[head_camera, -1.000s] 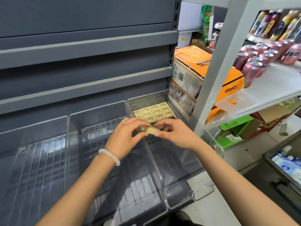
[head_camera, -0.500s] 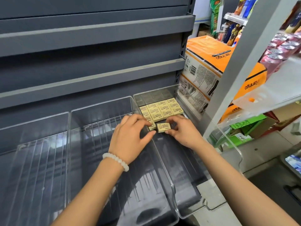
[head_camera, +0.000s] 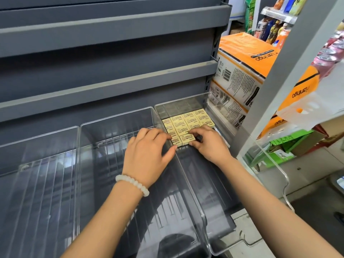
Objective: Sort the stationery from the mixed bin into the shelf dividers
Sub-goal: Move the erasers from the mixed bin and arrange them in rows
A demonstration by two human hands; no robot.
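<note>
Right hand [head_camera: 209, 144] pinches a little yellow eraser [head_camera: 187, 138] w/ thumb & fingers, mid-frame, in the right clear bin [head_camera: 193, 192]. Left hand [head_camera: 149, 149], fingers out flat, presses the eraser rows [head_camera: 186, 121], prob. to keep them neat & tight.

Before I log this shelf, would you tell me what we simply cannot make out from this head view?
- Mixed bin: not in the frame.
- Erasers: whether more lie beneath the top layer is hidden; some sit under the right hand.
- Front eraser: fine print too small; the right hand pinches it.
- Left hand: fingertips meet the row's left end, grip unclear.
- Orange packs: partly hidden by the grey post.
</note>
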